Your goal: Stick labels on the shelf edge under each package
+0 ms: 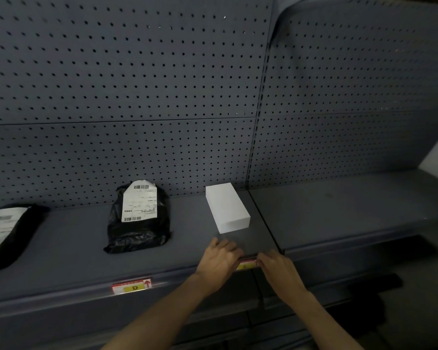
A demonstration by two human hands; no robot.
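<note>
A white box lies on the grey shelf, with a black plastic package bearing a white shipping label to its left and another black package at the far left. On the shelf's front edge, a red, white and yellow label is stuck under the middle package. Directly below the white box, a second label sits on the edge between my hands. My left hand presses its left end and my right hand its right end; both hide most of it.
A grey pegboard back wall rises behind the shelf. A second shelf section joins on the right. Lower shelves show dimly below the front edge.
</note>
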